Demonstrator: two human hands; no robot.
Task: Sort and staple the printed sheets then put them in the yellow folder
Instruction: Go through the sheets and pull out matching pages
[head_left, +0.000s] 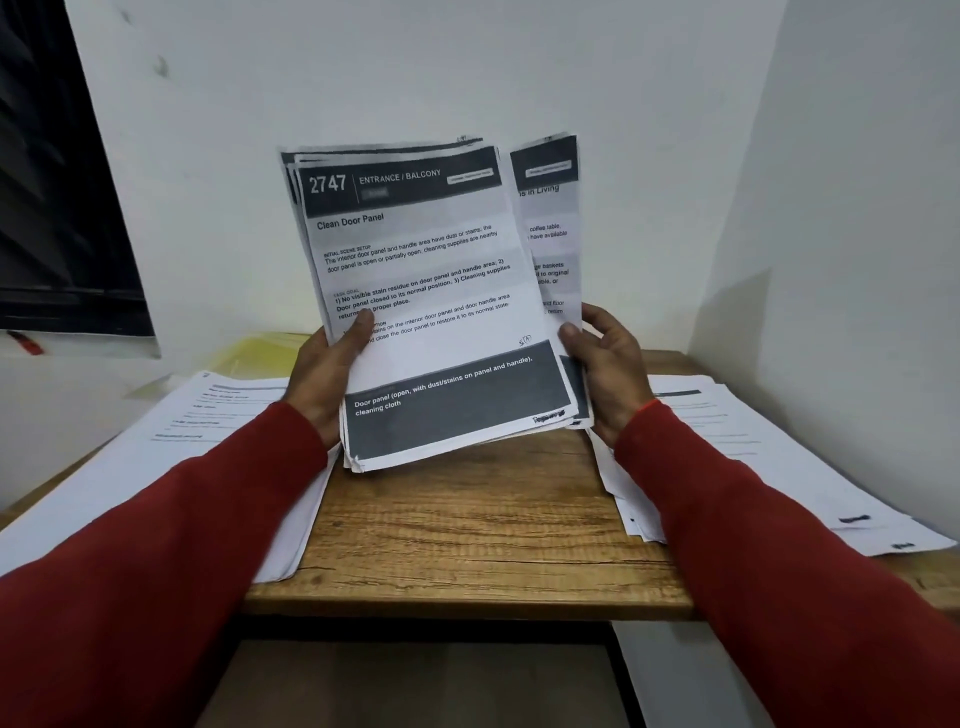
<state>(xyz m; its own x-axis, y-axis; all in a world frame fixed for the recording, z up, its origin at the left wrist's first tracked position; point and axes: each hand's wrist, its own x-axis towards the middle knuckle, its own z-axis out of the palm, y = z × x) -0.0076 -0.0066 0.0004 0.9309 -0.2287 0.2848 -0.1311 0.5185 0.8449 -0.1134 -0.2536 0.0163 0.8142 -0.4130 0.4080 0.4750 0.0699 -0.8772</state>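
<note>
From the head camera I see both of my hands held up over a wooden table (467, 525), with red sleeves (156, 561) running down to the bottom corners.

My left hand (332, 364) grips a stack of printed sheets (415, 291) by its lower left side — the thumb lies on the front page and the fingers curl behind. The top page reads "2747 Entrance / Balcony" and "Clean Door Panel". The stack stands almost upright, tipped a little to the left, above the middle of the table.

My right hand (608, 364) holds a back sheet (550, 228) that fans out to the right from behind the stack. The thumb presses on its lower right edge and the fingers curl round the back.

The yellow folder (254, 353) lies flat at the back left of the table, near the wall. A left pile of papers (208, 421) covers its near part, so I cannot tell what is in it.

A right pile of papers (779, 467) is spread on the right side of the table — some sheets hang over the edge.
</note>
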